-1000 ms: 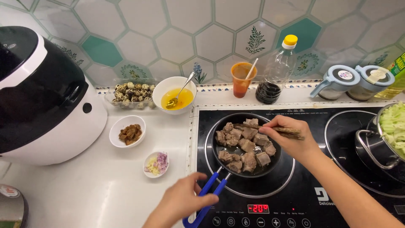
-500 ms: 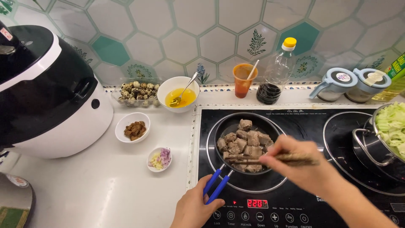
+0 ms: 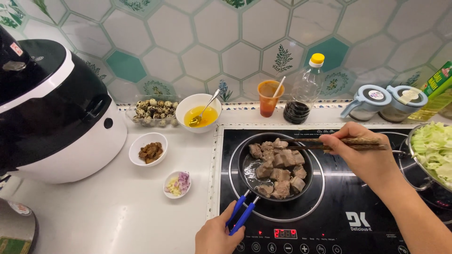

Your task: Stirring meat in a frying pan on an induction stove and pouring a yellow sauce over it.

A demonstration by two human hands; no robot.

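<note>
Gripping pan handle (image 3: pixel 242 214): left hand (image 3: pixel 219 235); chopsticks (image 3: pixel 329 143): right hand (image 3: pixel 362 153)

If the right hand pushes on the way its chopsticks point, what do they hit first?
Probably the meat chunks in the small black pan: the right hand aims the chopsticks leftward, tips just above the pieces, though height is unclear.

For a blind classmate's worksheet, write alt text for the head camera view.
A left hand grips the blue handle of a small black pan of meat chunks on a black cooktop, while the right hand holds chopsticks over the meat. Small bowls sit on the white counter.
</note>
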